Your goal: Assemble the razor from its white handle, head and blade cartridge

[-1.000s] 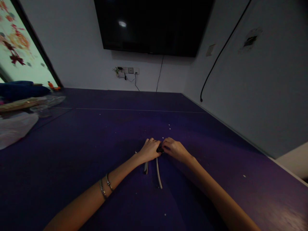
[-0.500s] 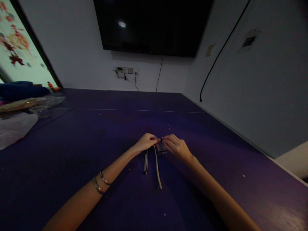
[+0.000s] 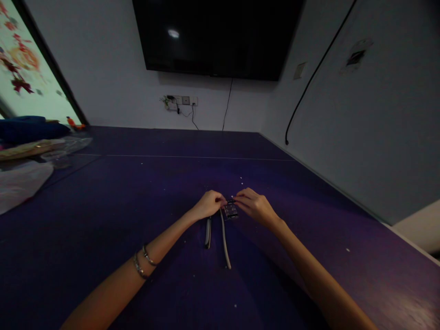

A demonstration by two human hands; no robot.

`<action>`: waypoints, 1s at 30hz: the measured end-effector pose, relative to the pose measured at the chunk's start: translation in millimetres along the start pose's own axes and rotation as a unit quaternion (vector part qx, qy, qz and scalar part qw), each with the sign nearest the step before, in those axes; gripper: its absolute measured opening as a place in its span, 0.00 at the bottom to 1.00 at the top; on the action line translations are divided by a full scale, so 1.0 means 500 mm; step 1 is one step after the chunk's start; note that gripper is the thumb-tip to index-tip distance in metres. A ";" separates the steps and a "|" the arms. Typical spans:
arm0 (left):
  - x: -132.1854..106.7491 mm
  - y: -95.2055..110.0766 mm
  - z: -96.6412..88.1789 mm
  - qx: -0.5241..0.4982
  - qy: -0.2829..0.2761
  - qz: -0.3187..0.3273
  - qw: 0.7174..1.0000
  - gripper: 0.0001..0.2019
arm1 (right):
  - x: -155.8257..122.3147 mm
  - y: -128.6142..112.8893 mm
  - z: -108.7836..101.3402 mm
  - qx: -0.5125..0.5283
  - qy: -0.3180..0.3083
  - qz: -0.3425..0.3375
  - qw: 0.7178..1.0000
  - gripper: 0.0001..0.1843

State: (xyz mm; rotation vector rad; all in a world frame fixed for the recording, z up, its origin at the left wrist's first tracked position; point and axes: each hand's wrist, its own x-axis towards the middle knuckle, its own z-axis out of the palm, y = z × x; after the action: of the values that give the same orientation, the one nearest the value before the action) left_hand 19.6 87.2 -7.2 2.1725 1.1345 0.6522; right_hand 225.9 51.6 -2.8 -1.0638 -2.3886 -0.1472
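Observation:
My left hand (image 3: 208,204) and my right hand (image 3: 254,204) meet over the middle of a dark purple table (image 3: 103,220). Both are pinched, fingertips close together, on a small dark rectangular piece (image 3: 230,210) held just above the tabletop. Two thin pale strips trail from under the hands toward me: a short dark-edged strip (image 3: 208,233) on the left and a longer white strip (image 3: 225,240) on the right. The light is dim and I cannot tell how the strips join the small piece. Two bangles (image 3: 143,261) sit on my left forearm.
A black wall-mounted screen (image 3: 216,36) hangs above the table's far edge, with sockets and cables (image 3: 182,101) below it. At the far left lie a white plastic bag (image 3: 20,183), a clear dish (image 3: 65,146) and dark blue cloth (image 3: 27,128). A wall runs along the right.
Both hands have lifted slightly off the table and shifted a little farther away, raising the small dark piece so that it shows between the fingertips. The strips have slid slightly with it.

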 end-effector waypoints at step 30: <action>-0.033 0.001 0.069 0.258 -0.009 0.081 0.963 0.23 | -0.004 0.016 0.031 0.018 -0.158 0.075 0.984 0.10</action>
State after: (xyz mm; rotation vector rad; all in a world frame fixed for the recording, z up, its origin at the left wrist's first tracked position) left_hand 34.0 63.5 -33.4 2.7272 1.2277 0.4334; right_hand 226.3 60.7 -17.9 -1.3276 -2.5621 0.1275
